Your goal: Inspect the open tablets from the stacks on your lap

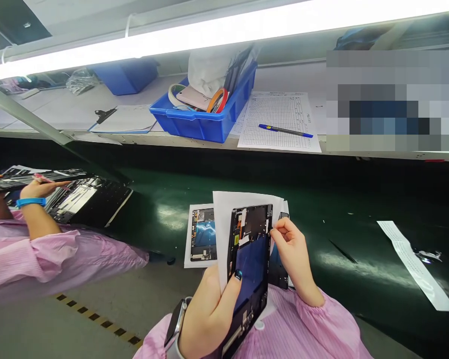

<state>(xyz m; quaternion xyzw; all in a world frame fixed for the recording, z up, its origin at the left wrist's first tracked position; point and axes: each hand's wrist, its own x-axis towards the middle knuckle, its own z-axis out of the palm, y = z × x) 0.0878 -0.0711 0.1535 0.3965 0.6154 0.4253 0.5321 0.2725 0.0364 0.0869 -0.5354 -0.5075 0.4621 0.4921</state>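
My left hand [213,309] grips an opened tablet [252,264], its thumb across the large blue-black battery area. The tablet is tilted upright and its inner parts face me. Behind it, a sheet of white paper [221,209] is held along with it. At the tablet's upper right edge, my right hand [292,249] is closed in a pinch between thumb and forefinger; whatever is between those fingertips is too small to make out. A second opened tablet [204,234] lies on white paper at the left, partly covered. Another dark tablet [279,269] shows behind, mostly hidden.
Tweezers [342,251] and a white label strip [415,264] lie on the green bench [160,199] at right. A blue bin [194,124] with tape rolls and a form with a pen [286,131] sit on the shelf. At left, a co-worker's hand [41,189] is near stacked tablets.
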